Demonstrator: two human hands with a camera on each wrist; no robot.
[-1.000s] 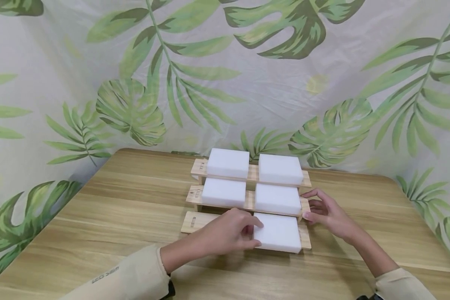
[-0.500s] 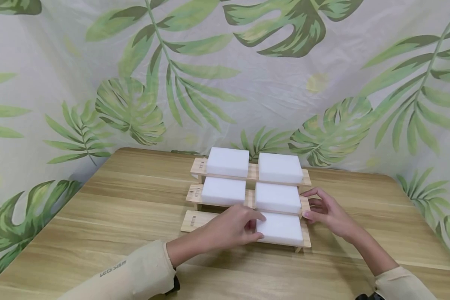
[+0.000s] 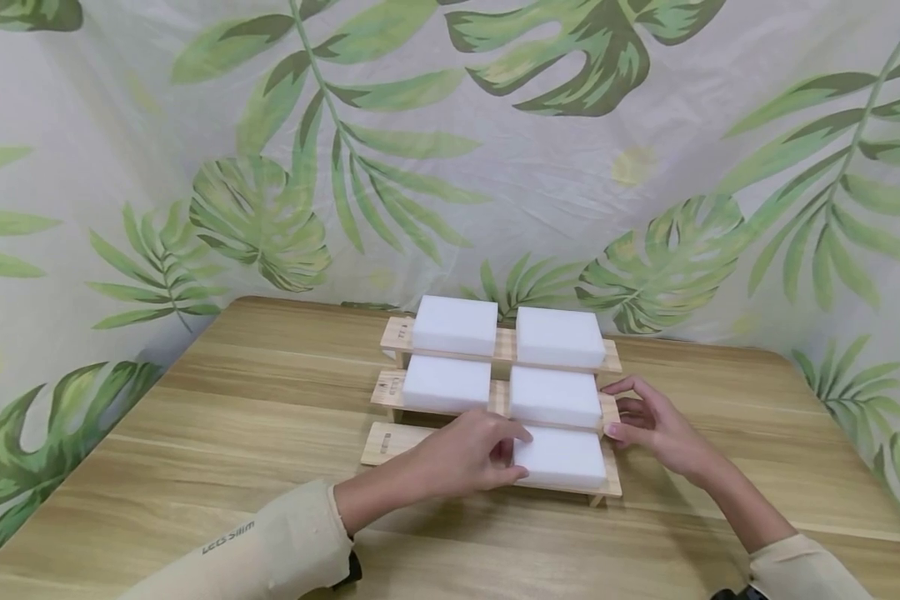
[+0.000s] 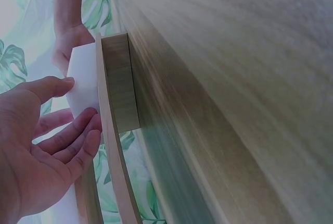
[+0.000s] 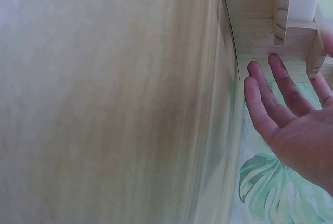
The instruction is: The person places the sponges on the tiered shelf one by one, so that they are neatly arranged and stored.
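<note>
A three-tier wooden stepped rack (image 3: 401, 442) stands on the table. At the right of its lowest tier lies a white foam block (image 3: 562, 458). My left hand (image 3: 453, 462) holds this block by its left end, thumb at the front corner and index finger at the back; the left wrist view shows the thumb against the block (image 4: 83, 78) too. My right hand (image 3: 656, 433) grips the right end of the middle tier between thumb and index finger. In the right wrist view its other fingers (image 5: 283, 86) stretch out beside the rack.
Two white foam blocks sit on the top tier, the left one (image 3: 455, 323) and the right one (image 3: 560, 333). Two more, left (image 3: 447, 382) and right (image 3: 555, 396), occupy the middle tier. Behind the wooden table (image 3: 217, 433) hangs a leaf-patterned cloth (image 3: 540, 192).
Over the last second my left hand has shifted the lowest block slightly to the right and back, onto the tier. It is still over the last half second; my right hand has stayed put.
</note>
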